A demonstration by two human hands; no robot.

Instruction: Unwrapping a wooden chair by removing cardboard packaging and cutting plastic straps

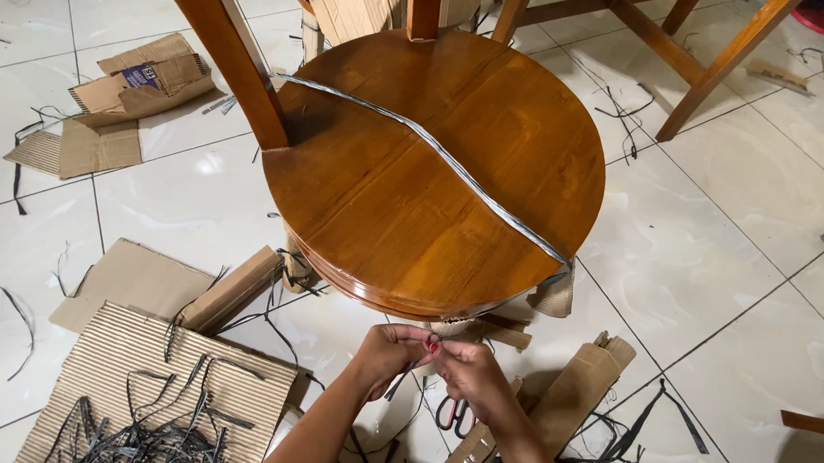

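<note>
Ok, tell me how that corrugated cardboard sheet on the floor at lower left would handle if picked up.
The corrugated cardboard sheet is probably light, being thin and lying flat. Its exposed ribs suggest it would stay stiff along the flutes and fold across them. The loose black strap offcuts on it would likely slide off.

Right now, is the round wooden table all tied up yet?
Partly. One flat grey plastic strap already runs across the round brown wooden tabletop. The left hand and right hand are pinching something small at the table's near edge. Corrugated cardboard sheets and cut black strap scraps lie loose on the white floor tiles.
</note>
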